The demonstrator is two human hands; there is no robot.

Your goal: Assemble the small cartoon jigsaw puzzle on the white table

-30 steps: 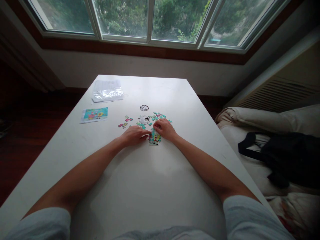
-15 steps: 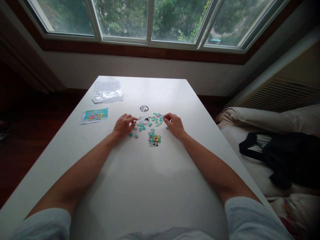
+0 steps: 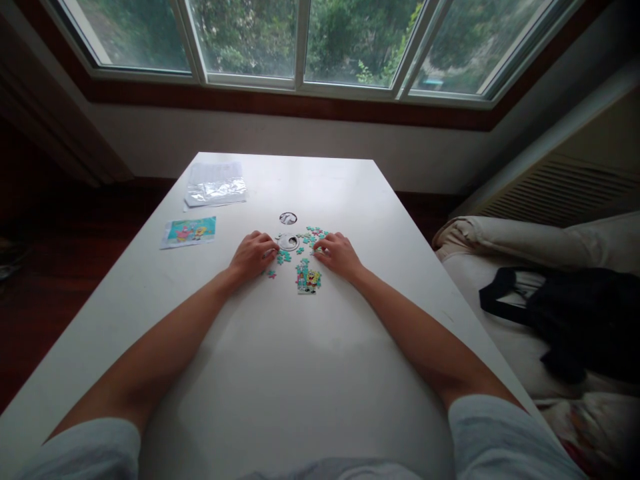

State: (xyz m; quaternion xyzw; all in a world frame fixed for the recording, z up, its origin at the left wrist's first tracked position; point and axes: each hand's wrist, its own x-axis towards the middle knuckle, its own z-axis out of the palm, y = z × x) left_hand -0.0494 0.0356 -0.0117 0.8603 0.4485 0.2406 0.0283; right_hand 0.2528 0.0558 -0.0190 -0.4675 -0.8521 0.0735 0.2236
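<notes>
A partly joined jigsaw puzzle (image 3: pixel 309 279) with cartoon figures lies flat on the white table (image 3: pixel 310 373). Loose turquoise puzzle pieces (image 3: pixel 284 256) are scattered beyond it, with more puzzle pieces (image 3: pixel 314 231) to the right. My left hand (image 3: pixel 254 255) rests at the left edge of the loose pieces, fingers bent and tips drawn together. My right hand (image 3: pixel 339 255) is just above and right of the joined part, thumb and forefinger pinched. Whatever either hand's fingertips hold is too small to make out. Between the hands lies a round grey-white item (image 3: pixel 288 242).
A dark-rimmed round item (image 3: pixel 288 218) lies farther back. On the left are a picture sheet (image 3: pixel 193 231) with the cartoon figures and a clear plastic bag (image 3: pixel 216 185) on paper. A sofa (image 3: pixel 500 240) with dark clothing (image 3: pixel 575 313) stands along the right side.
My right hand has moved left and slightly nearer, from the right-hand pieces towards the joined part. My left hand has shifted slightly right, its fingers drawing together over loose pieces.
</notes>
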